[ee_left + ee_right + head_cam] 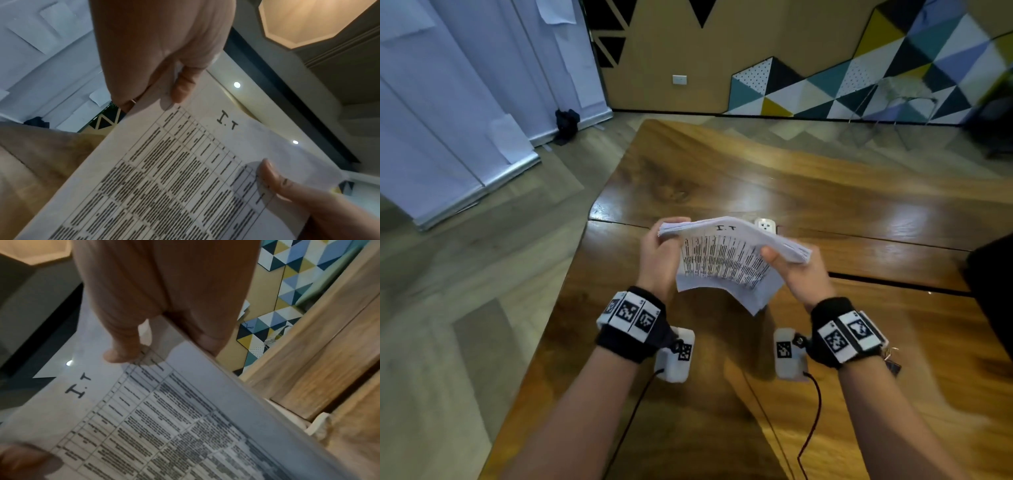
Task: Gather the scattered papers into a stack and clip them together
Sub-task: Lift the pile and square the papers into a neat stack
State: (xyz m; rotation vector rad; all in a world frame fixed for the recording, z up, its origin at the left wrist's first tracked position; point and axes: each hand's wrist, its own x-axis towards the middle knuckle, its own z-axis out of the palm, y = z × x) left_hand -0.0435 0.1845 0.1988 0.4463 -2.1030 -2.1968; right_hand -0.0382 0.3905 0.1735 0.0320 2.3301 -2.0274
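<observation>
A stack of printed papers (726,257), with a table of text and "I.T" handwritten on top, is held in the air above the wooden table (722,171). My left hand (666,240) grips its left edge, thumb on the top sheet and fingers underneath. My right hand (786,258) grips the right edge in the same way. The sheets sag between the hands and their near corners are uneven. In the left wrist view the left hand (180,87) pinches the papers (164,170). In the right wrist view the right hand (144,350) pinches the papers (164,418). A small dark binder clip (892,363) lies by my right wrist, partly hidden.
A white power socket (765,225) is set into the table just beyond the papers. A dark object (993,284) sits at the table's right edge. The table's left edge drops to a wood floor (482,274). Cables (813,411) trail from the wrist cameras.
</observation>
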